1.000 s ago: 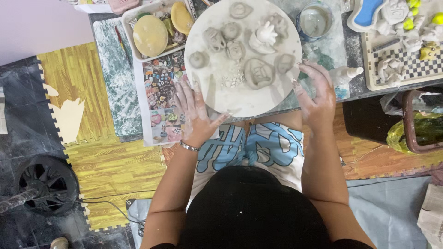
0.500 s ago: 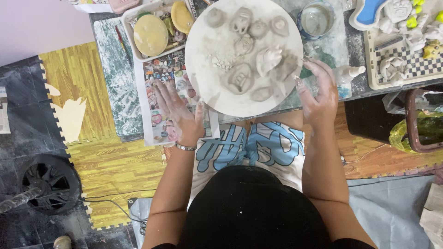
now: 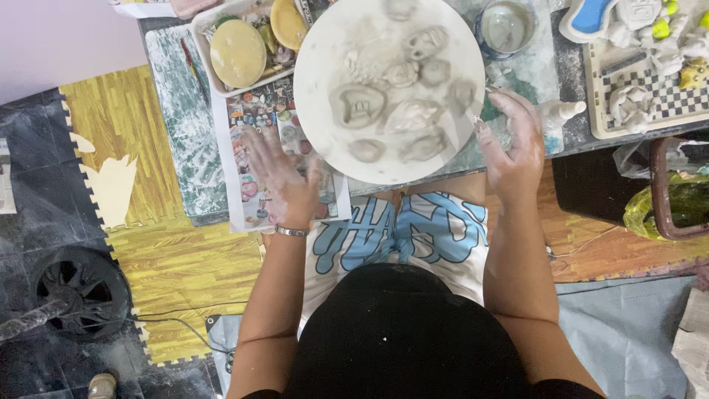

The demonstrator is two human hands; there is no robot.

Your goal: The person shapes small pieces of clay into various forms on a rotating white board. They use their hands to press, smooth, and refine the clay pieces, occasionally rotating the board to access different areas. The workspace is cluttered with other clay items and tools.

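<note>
Nearest to the camera is the person's dark head and black top, with a white shirt with big blue letters (image 3: 402, 233) lower down in front. Both bare arms reach out from the body toward the table.

The left hand (image 3: 284, 177) is flat and open, with its fingers spread wide. It looks blurry. It has a thin silver bracelet (image 3: 291, 231) on the wrist. It hovers over a colourful printed paper sheet (image 3: 255, 125), just beside the near left edge of the big round white board (image 3: 317, 66). It holds nothing.

The right hand (image 3: 513, 144) is open too, with fingers loose and dusty grey with clay. Its fingertips (image 3: 481, 131) are touching the right edge of the round board, or are very close to it. It grips nothing.

The round board lies on the table between the two hands, a bit farther away than them. On it sit many small grey clay shapes (image 3: 358, 107).

Farther left is a white tray with round yellow sponges (image 3: 238, 52). Farther right is a small round cup of grey water (image 3: 506, 26). At the far right is a checkered board with little clay figures (image 3: 650, 96).

On the floor at the near left is a black round fan (image 3: 74, 292) on yellow foam mats (image 3: 173, 266).
</note>
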